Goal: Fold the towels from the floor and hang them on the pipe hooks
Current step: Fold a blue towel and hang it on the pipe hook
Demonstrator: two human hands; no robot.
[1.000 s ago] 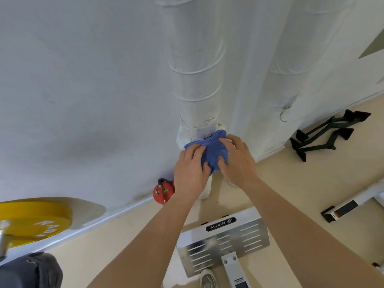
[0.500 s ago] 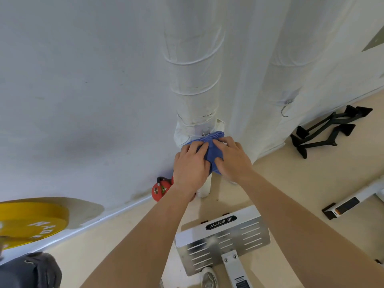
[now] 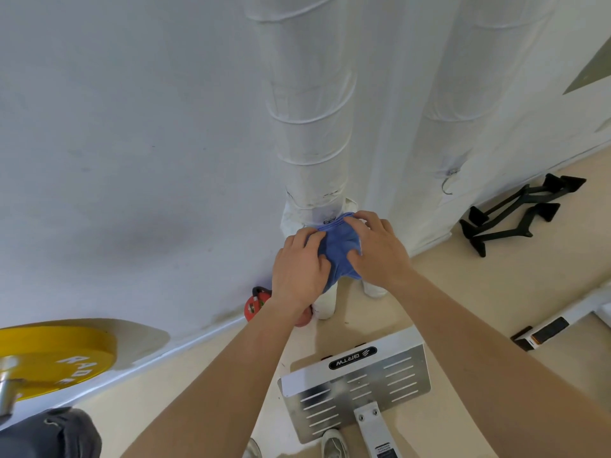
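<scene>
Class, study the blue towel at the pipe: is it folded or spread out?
Folded: the blue towel is a small thick bundle, layered edges on top, held by the left hand and right hand at the pipe.

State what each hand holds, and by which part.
Both hold the blue towel at the pipe: the left hand grips its left side, the right hand its upper right edge.

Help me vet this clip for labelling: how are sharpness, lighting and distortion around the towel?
Head view: blue towel, left hand and right hand slightly soft but readable; light even, no glare, a faint shadow beside the yellow plate; wide-angle lens makes the wrapped pipe lean.
</scene>
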